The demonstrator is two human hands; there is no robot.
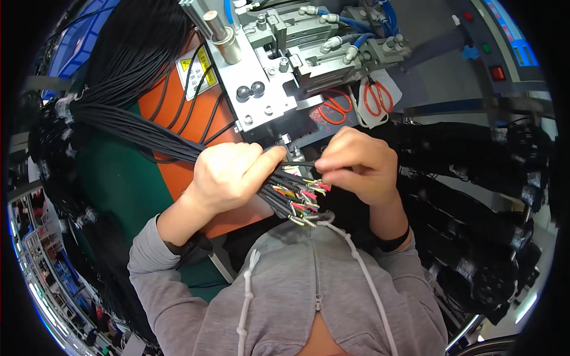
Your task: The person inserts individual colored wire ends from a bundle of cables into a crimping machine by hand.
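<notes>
A thick bundle of black cables (139,127) runs from the upper left into my left hand (228,178), which is closed around it near its end. Past that fist the cable ends fan out, showing thin stripped wires (306,204) in red, green, yellow and white. My right hand (359,166) pinches the tip of one black cable (300,163), drawn slightly apart from the others. Both hands are in front of my body, close to the near edge of a metal machine fixture (255,101).
Two pairs of red-handled scissors (335,110) lie right of the fixture. Pneumatic cylinders with blue hoses (356,44) fill the top. More black cable bundles hang at the right (475,154) and left. An orange panel (172,110) with a warning label (198,72) lies beneath the cables.
</notes>
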